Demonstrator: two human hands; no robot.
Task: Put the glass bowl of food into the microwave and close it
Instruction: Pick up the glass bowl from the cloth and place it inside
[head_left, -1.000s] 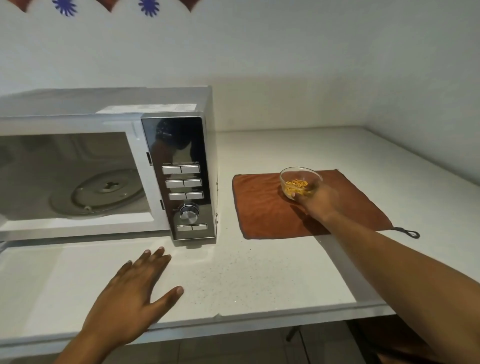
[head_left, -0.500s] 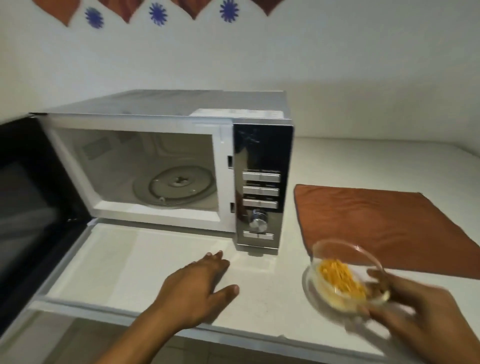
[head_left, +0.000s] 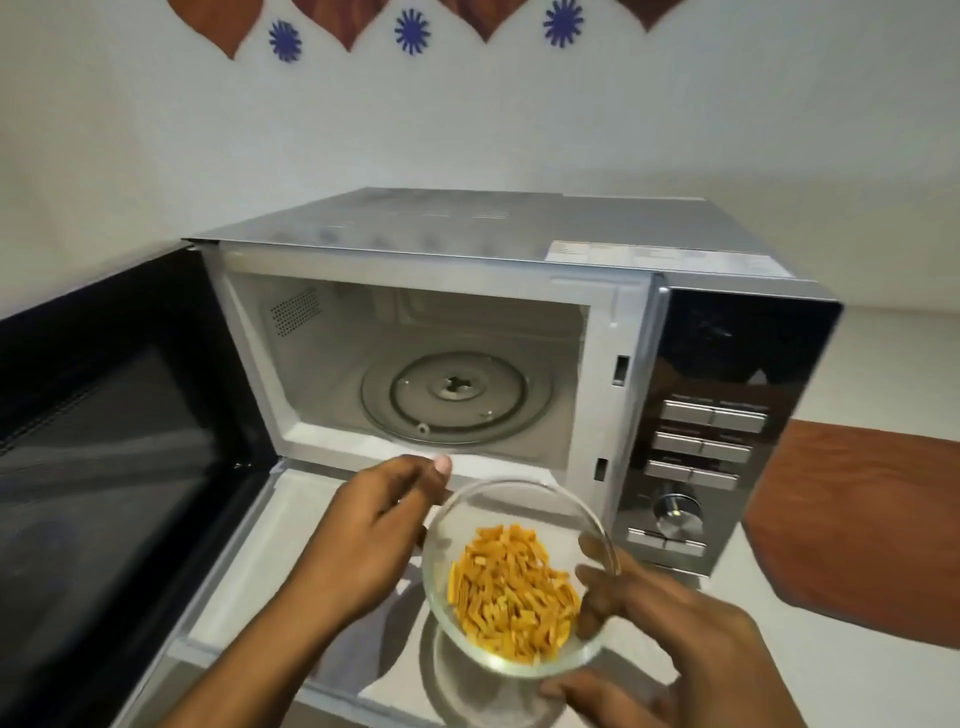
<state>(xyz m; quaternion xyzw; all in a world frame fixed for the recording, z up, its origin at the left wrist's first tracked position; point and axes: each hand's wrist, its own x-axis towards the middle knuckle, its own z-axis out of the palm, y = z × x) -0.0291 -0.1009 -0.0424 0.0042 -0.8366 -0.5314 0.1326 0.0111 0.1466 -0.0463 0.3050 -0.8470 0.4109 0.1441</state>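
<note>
A clear glass bowl (head_left: 519, 571) holding orange-yellow food pieces hangs above the counter in front of the microwave (head_left: 519, 249). My right hand (head_left: 670, 634) grips its right and near rim. My left hand (head_left: 363, 540) touches the bowl's left rim with fingers curled around it. The microwave's black door (head_left: 104, 467) is swung wide open to the left. Inside, the round glass turntable (head_left: 457, 400) is bare. The bowl is just outside the opening, below its front sill.
The control panel (head_left: 711, 441) with buttons and a dial stands right of the opening. An orange-brown cloth (head_left: 857, 519) lies on the white counter (head_left: 883, 691) to the right. White walls close in behind and left.
The bowl has moved left and up, from near the cloth to in front of the opening. My left hand rose off the counter and came onto the bowl's rim. The view moved closer.
</note>
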